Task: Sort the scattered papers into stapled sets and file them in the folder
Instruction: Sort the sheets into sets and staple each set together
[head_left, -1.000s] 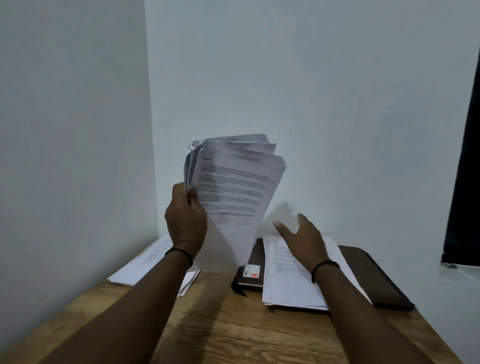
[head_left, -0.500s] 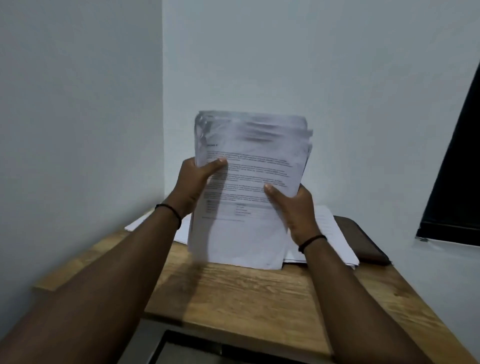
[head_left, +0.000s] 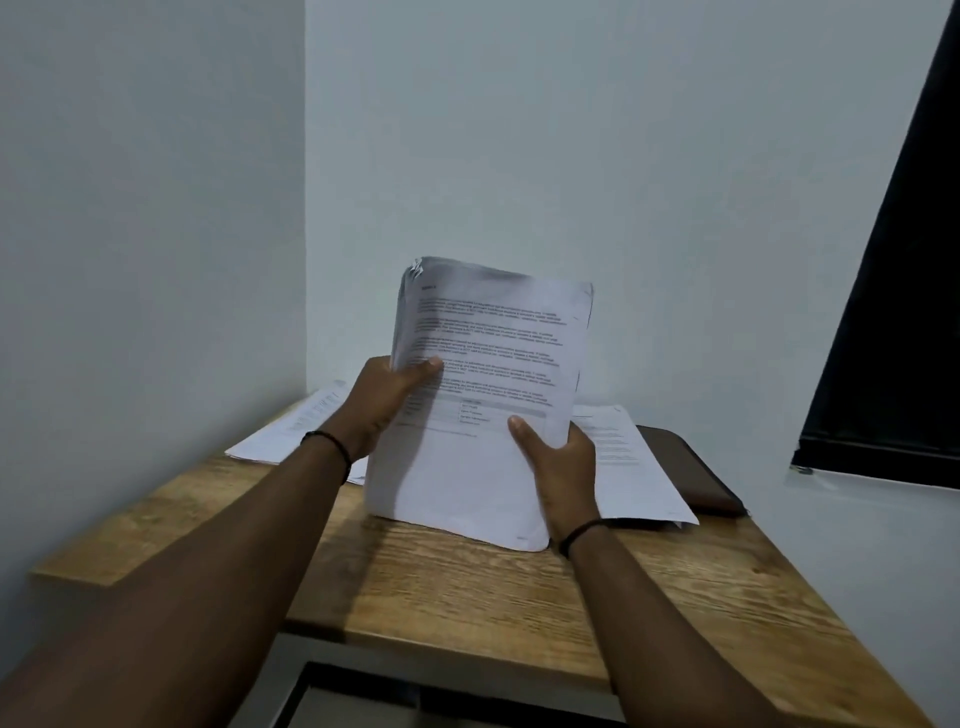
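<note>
A thick stack of printed white papers (head_left: 488, 364) stands upright on its bottom edge on the wooden table (head_left: 467, 592). My left hand (head_left: 387, 400) grips the stack's left edge, thumb across the front sheet. My right hand (head_left: 558, 467) grips the lower right edge, thumb on the front. Behind the stack, at the right, a pile of papers (head_left: 628, 462) lies flat on a dark brown folder (head_left: 691, 473). Another pile of papers (head_left: 291, 426) lies flat at the back left.
The table sits in a corner, white walls (head_left: 156, 260) close on the left and behind. A dark window (head_left: 898, 312) is at the right. Below the table's near edge a dark frame (head_left: 363, 696) shows.
My right hand came off the pile on the folder and took the stack's right edge. The fanned sheets are now squared together and lowered, bottom edge on the table.
</note>
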